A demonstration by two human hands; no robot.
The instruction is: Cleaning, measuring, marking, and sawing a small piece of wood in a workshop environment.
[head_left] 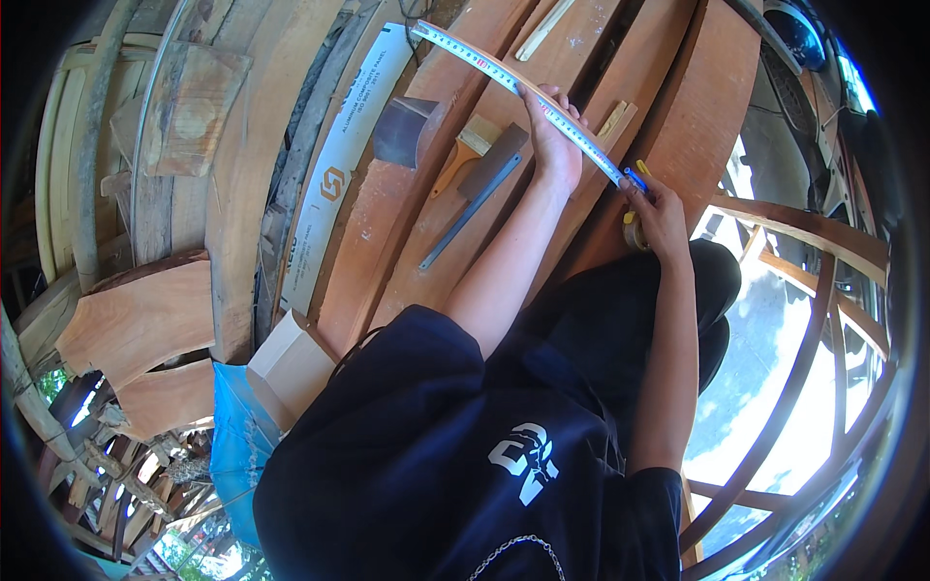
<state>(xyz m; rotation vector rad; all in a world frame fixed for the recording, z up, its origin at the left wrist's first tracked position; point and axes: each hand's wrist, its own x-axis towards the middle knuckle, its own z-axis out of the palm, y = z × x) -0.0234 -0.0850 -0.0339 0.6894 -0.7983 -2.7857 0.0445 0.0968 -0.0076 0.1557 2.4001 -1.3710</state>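
In both hands (556, 153) — tape measure (481, 65).

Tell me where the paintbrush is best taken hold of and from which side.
Likely by the orange handle, pinched across its narrow width from above, coming from the wearer's side: the handle points toward the wearer, the bristles away, and a brown block lies close on the right.

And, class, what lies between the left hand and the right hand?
In the head view, measuring tape spans left hand to right hand, with wooden boards behind.
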